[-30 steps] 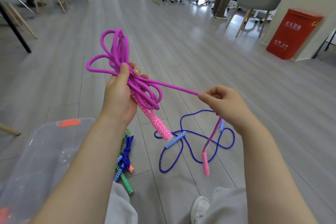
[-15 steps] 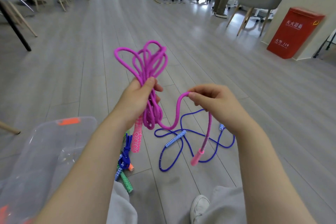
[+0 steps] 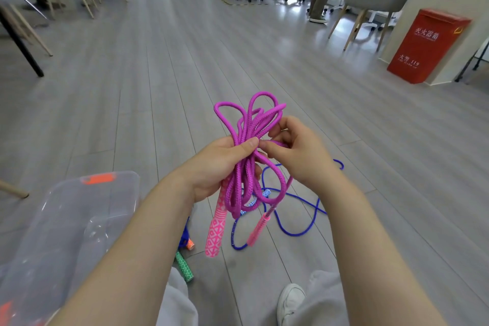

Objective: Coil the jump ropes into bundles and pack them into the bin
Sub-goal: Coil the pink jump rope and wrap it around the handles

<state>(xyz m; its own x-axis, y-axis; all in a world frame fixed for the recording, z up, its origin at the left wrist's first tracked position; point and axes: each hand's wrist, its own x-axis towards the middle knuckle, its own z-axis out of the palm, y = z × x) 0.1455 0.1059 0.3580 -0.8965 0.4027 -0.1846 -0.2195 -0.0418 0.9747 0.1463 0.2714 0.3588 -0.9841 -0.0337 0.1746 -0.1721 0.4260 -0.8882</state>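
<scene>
Left hand (image 3: 217,164) grip clamped round magenta rope (image 3: 248,145) coils at centre; right hand (image 3: 293,151) pinches the free strand at 3 o'clock. Wrap it tight round the middle, handles hanging. Bin (image 3: 79,209) at 8 o'clock.

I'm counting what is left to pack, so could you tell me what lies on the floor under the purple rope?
Under the purple rope, a blue rope lies loose on the floor. The bundle and the right hand cover part of it, so its handles cannot be fully seen.
</scene>
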